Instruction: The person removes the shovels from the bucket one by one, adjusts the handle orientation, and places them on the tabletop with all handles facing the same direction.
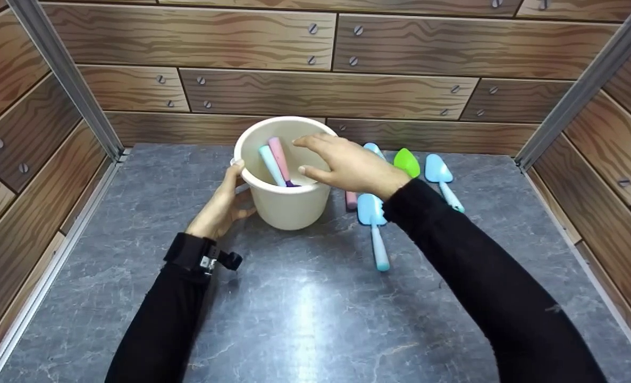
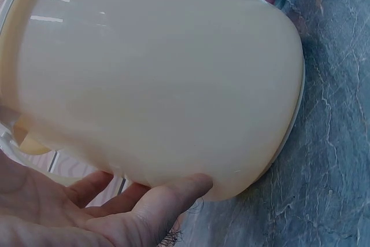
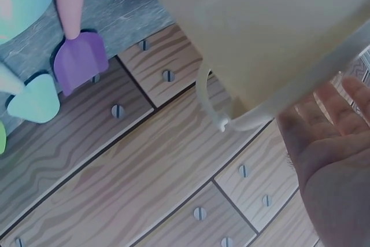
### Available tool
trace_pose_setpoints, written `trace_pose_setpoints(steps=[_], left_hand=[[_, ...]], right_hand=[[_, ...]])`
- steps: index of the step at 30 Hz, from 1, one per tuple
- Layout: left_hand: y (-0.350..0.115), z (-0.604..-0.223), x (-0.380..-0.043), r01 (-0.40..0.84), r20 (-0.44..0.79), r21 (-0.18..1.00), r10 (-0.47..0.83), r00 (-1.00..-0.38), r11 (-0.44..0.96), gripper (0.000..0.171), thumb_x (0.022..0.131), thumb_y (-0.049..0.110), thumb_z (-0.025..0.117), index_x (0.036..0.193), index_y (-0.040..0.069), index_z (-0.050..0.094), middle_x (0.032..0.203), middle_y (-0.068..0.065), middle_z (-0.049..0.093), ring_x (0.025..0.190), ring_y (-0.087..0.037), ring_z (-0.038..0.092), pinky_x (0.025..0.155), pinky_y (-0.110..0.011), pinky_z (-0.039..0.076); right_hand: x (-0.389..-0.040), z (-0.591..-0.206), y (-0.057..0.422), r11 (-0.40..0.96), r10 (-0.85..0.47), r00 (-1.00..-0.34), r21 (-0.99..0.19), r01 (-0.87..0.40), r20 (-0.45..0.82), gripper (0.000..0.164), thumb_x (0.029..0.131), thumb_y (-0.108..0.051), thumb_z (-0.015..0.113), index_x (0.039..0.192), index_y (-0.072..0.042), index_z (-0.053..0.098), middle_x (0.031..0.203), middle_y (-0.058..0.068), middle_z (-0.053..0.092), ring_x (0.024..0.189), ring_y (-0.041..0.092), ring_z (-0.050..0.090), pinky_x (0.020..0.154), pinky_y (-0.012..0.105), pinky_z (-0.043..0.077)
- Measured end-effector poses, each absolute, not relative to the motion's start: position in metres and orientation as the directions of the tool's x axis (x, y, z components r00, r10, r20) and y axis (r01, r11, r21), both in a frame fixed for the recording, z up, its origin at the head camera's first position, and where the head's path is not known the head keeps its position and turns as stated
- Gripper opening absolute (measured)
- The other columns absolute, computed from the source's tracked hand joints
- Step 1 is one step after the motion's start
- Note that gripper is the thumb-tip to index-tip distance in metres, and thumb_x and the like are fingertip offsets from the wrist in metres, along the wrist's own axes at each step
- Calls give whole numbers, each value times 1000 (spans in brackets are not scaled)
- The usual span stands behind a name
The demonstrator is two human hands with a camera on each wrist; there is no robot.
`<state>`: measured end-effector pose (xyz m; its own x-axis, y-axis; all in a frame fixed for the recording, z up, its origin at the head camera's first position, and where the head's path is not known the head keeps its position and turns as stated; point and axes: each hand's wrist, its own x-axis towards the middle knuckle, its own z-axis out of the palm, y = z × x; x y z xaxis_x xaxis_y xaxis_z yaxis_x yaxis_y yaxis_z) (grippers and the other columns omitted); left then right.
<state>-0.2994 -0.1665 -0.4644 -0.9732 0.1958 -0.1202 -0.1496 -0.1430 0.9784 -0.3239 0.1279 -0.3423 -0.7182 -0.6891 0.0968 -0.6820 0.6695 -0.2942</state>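
A cream plastic bucket stands near the back of the grey surface. My left hand holds its left side, fingers up by the rim and thumb against the wall. In the left wrist view the thumb lies on the bucket and the other fingertips go behind it. Inside the bucket lean a light blue handle and a pink handle, with a bit of purple at the bottom. Over the right rim my right hand hovers, fingers extended and holding nothing.
Right of the bucket lie a light blue toy shovel, another blue shovel, a green shovel head and a pink handle. A purple shovel blade shows in the right wrist view. Wood-patterned walls enclose the surface.
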Motion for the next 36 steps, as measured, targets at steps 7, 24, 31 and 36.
trace_pose_setpoints(steps=[7,24,31,36], left_hand=[[-166,-465,-301,-155,-125,976,190,-974,-151,85,117,64,38,186,15,28,189,-25,25,180,-53,28,140,-77,33],[-166,-465,-300,-154,-124,978,200,-972,-142,88,116,65,38,187,16,23,191,-24,23,181,-52,25,140,-79,32],[-166,-464,-301,-158,-127,977,205,-970,-142,88,117,66,38,188,17,20,192,-24,21,181,-53,23,141,-78,31],[-166,-464,-301,-160,-131,977,203,-971,-137,89,116,66,38,188,17,19,192,-24,21,181,-54,22,141,-79,30]], right_hand=[[-335,-346,112,674,-683,-726,-314,-669,80,64,123,-41,63,176,-8,51,180,14,56,174,33,46,146,52,36],[-372,-370,79,707,-625,-776,-362,-608,83,64,121,-36,65,174,-2,51,178,21,57,172,38,49,145,51,37],[-396,-390,69,738,-610,-792,-342,-582,34,71,118,-40,68,175,-2,48,176,22,59,168,38,55,142,51,42],[-394,-387,63,758,-598,-801,-355,-548,-40,76,117,-40,71,178,-5,42,174,22,60,164,36,59,139,50,45]])
